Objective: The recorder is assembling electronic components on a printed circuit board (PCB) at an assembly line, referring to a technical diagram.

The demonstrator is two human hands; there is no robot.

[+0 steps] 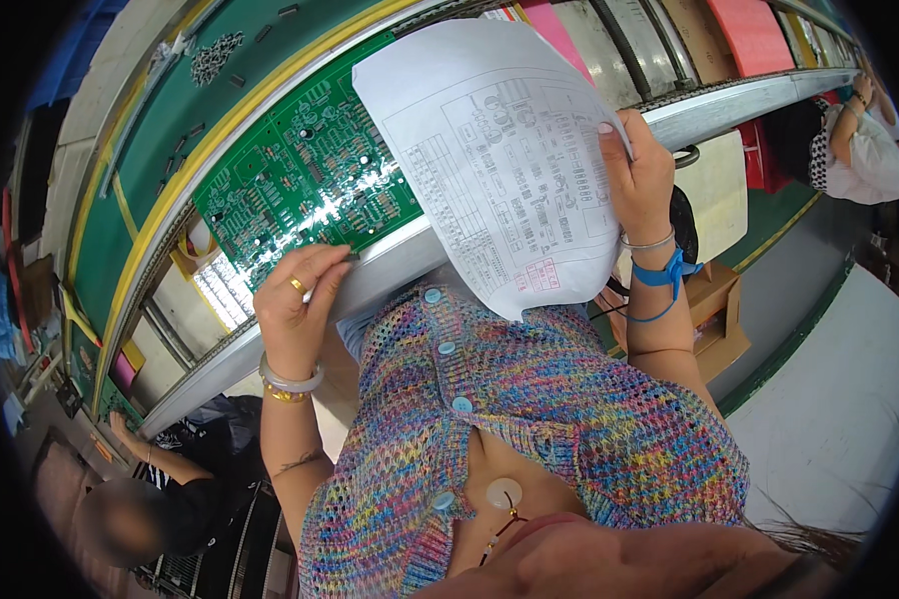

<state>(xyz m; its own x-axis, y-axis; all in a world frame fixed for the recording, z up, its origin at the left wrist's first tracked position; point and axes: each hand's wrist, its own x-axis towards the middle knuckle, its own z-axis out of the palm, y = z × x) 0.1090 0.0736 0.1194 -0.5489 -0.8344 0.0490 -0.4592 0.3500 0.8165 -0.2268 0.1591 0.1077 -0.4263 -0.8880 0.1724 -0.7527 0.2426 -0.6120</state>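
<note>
My right hand point(641, 178) grips the right edge of a white paper sheet point(509, 170), thumb on top. The sheet carries a printed layout drawing with a table and a red stamp near its lower edge. It curls and covers the right part of a green circuit board point(305, 165) set with many small components. At the board's near edge, my left hand point(302, 285) is closed, thumb and fingers pressed together. A tiny dark spot shows at its fingertips, too small to name. I cannot tell whether those fingers touch the board.
The board lies across a conveyor with a metal rail point(205, 384) along the near side. On the green bench beyond lies a pile of small metal parts point(216, 58), with loose dark components around it. Co-workers sit at left and far right. A cardboard box point(721, 324) stands at right.
</note>
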